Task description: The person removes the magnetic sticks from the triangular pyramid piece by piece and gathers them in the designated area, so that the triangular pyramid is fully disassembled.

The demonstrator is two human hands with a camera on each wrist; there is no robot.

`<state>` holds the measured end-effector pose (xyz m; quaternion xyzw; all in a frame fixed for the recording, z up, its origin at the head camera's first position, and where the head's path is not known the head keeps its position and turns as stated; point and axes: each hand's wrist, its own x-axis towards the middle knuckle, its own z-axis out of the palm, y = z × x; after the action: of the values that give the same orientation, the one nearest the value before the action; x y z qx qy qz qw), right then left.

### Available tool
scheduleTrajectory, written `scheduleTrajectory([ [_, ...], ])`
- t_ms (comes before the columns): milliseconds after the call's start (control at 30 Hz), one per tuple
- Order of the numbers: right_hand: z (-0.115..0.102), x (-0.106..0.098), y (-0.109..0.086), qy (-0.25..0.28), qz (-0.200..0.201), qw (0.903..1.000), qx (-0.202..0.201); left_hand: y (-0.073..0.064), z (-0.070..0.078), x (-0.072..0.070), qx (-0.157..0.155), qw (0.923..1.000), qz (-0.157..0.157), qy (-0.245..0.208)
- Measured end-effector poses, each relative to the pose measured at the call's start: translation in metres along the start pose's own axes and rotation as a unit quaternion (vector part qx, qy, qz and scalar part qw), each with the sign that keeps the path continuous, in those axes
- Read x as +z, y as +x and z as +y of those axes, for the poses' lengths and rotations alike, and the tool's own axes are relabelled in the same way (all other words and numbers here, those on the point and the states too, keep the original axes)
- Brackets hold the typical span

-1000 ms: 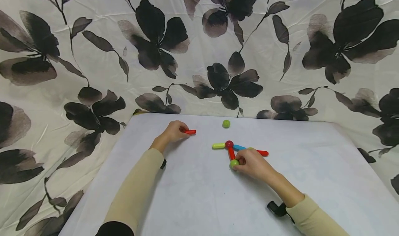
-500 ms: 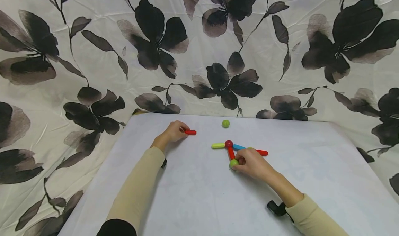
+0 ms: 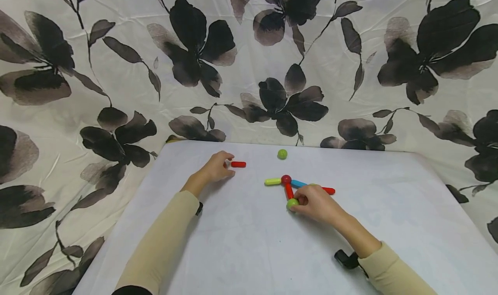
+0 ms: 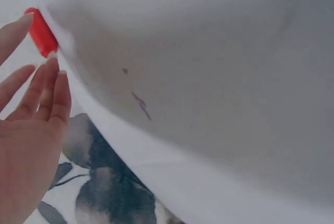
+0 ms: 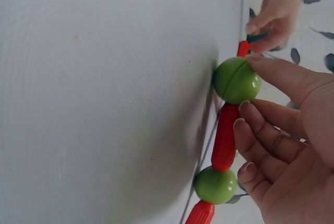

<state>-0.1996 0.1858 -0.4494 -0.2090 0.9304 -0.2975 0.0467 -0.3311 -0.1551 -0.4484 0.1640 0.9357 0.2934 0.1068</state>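
My left hand is held with thumb and fingers apart beside a loose red rod on the white table. In the left wrist view the fingers are nearly straight around the rod's near end; whether a fingertip touches it I cannot tell. Between thumb and forefinger, my right hand pinches a green ball, its other fingertips by a red rod. That rod runs to a dark red ball, which also bears a yellow-green rod and a blue rod. Another green ball is mostly hidden by my right hand in the head view.
A single green ball lies near the table's far edge. Another red rod sticks out to the right behind my right hand. A flowered cloth hangs behind the white table.
My left hand has let go of the red rod and drawn slightly back, its fingers spreading. The rod stays on the table. My right hand keeps its place on the green ball.
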Motion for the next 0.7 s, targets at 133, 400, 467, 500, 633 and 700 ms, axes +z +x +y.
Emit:
scheduleTrajectory([
  [133,0.002,-0.003,0.000,0.009,0.001,1.0000,-0.002,-0.010,0.007,0.003,0.027,0.9996,0.007,-0.002],
  [400,0.005,-0.009,0.008,-0.011,0.018,0.9997,-0.011,-0.023,0.025,0.027,0.091,0.9954,-0.027,-0.012],
  [467,0.004,-0.011,0.012,-0.018,0.022,0.9996,-0.009,-0.024,0.031,0.034,0.093,0.9947,-0.039,-0.016],
  [500,0.004,-0.011,0.015,-0.022,0.024,0.9994,-0.007,-0.024,0.034,0.036,0.093,0.9945,-0.045,-0.018],
  [633,0.002,-0.013,0.028,-0.041,0.037,0.9984,0.013,-0.025,0.046,0.045,0.083,0.9940,-0.067,-0.021],
  [700,0.003,-0.013,0.035,-0.052,0.041,0.9976,0.020,-0.024,0.051,0.049,0.083,0.9937,-0.073,-0.018],
])
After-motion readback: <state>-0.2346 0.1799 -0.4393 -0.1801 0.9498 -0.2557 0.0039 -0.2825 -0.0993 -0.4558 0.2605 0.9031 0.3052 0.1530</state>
